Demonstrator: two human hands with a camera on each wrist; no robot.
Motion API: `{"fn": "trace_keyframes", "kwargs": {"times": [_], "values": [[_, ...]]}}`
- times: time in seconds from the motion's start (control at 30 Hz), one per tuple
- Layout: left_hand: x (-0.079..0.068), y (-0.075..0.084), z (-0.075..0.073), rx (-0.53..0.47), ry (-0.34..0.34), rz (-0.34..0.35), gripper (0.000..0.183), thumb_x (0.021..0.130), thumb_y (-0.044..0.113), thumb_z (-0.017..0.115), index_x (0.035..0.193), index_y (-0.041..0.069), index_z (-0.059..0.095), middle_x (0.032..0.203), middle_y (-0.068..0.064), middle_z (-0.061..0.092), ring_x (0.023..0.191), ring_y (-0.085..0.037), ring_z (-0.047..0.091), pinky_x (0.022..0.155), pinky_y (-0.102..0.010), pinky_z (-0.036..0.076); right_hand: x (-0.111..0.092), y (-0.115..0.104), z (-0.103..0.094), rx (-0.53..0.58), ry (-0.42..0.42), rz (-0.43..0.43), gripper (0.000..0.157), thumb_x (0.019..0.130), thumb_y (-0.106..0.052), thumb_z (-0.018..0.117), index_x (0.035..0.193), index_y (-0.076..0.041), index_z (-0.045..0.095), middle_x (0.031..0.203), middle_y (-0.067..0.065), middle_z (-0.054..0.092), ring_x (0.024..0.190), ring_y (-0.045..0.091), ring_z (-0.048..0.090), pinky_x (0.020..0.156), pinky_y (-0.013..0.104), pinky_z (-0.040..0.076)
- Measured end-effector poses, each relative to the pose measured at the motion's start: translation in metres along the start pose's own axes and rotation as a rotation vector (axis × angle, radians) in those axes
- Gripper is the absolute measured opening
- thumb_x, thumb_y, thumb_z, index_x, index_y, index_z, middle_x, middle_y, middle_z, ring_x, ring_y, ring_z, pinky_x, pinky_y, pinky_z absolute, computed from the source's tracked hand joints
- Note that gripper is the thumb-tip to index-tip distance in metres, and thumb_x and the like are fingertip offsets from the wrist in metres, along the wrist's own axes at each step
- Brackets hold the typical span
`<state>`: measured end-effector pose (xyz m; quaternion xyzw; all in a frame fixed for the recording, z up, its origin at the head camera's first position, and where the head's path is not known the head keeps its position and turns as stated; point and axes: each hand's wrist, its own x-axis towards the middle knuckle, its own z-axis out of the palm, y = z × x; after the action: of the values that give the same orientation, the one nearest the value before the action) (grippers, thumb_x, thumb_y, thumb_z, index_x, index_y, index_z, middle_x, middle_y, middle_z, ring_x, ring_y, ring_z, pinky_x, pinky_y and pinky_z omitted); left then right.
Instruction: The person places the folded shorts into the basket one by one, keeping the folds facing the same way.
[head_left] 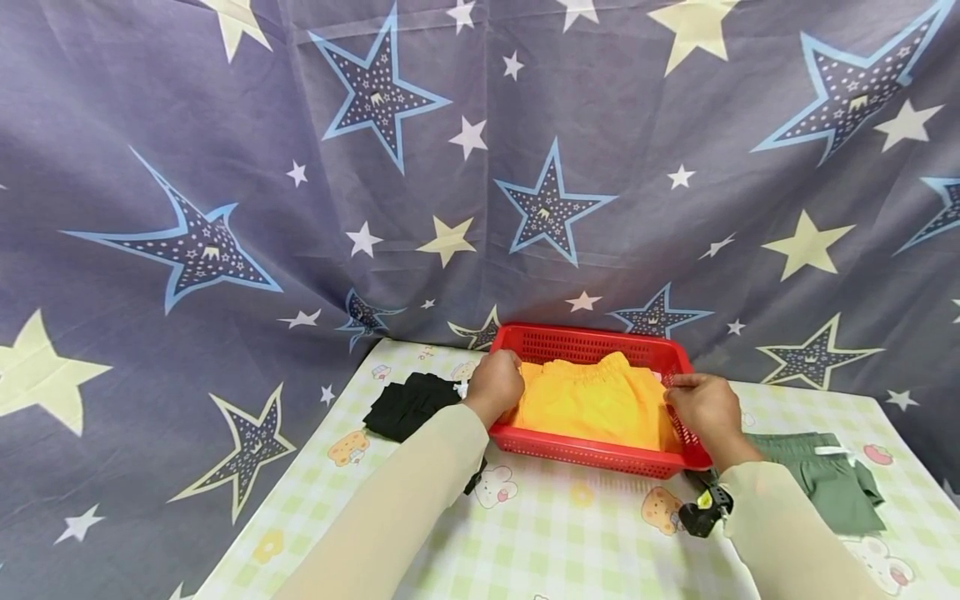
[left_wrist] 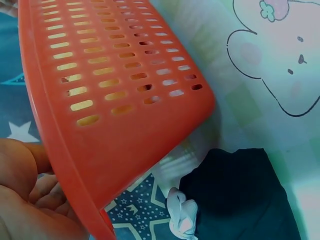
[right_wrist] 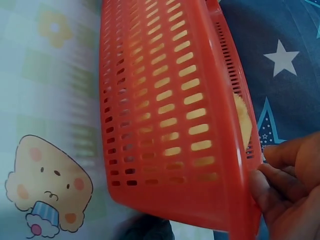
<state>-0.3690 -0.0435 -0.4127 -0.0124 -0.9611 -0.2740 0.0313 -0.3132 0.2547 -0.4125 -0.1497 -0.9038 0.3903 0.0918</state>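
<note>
Yellow shorts (head_left: pixel 592 400) lie spread inside a red perforated basket (head_left: pixel 585 450), waistband toward the back. My left hand (head_left: pixel 497 385) reaches over the basket's left end, its fingers curled at the left edge of the shorts. At the opposite end my right hand (head_left: pixel 701 408) pinches the right edge of the shorts between thumb and fingers. In the left wrist view the basket rim hides part of the left fingers (left_wrist: pixel 47 192). From the right wrist, the right fingers (right_wrist: pixel 282 172) show close over the rim, and a bit of yellow cloth stands above it.
Folded black shorts (head_left: pixel 412 406) with a white drawstring lie left of the basket. Green shorts (head_left: pixel 821 479) lie to the right, beside my right forearm. The checked tablecloth (head_left: pixel 540 533) covers the table; a star-patterned curtain (head_left: pixel 420 208) hangs directly behind the basket.
</note>
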Motion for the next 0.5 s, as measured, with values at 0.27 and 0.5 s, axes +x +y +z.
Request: {"fn": "trace_keyframes", "kwargs": {"times": [0.27, 0.5], "values": [[-0.0023, -0.0006, -0.0007, -0.026, 0.004, 0.015, 0.021, 0.094, 0.007, 0.059, 0.109, 0.012, 0.073, 0.105, -0.004, 0.071, 0.099, -0.026, 0.066, 0.086, -0.041, 0.055, -0.0027, -0.0003, 0.0012, 0.026, -0.004, 0.031, 0.028, 0.097, -0.013, 0.065, 0.118, 0.003, 0.072, 0.107, 0.020, 0.074, 0.091, 0.031, 0.069, 0.072, 0.037, 0.058], [-0.0072, -0.0025, -0.0052, -0.050, -0.001, 0.044, 0.018, 0.094, 0.006, 0.058, 0.103, 0.013, 0.072, 0.102, -0.004, 0.070, 0.094, -0.023, 0.065, 0.083, -0.039, 0.056, -0.0038, 0.0022, 0.0012, 0.060, -0.007, 0.034, 0.028, 0.097, -0.014, 0.067, 0.119, 0.004, 0.071, 0.109, 0.022, 0.072, 0.088, 0.029, 0.069, 0.068, 0.032, 0.058]]}}
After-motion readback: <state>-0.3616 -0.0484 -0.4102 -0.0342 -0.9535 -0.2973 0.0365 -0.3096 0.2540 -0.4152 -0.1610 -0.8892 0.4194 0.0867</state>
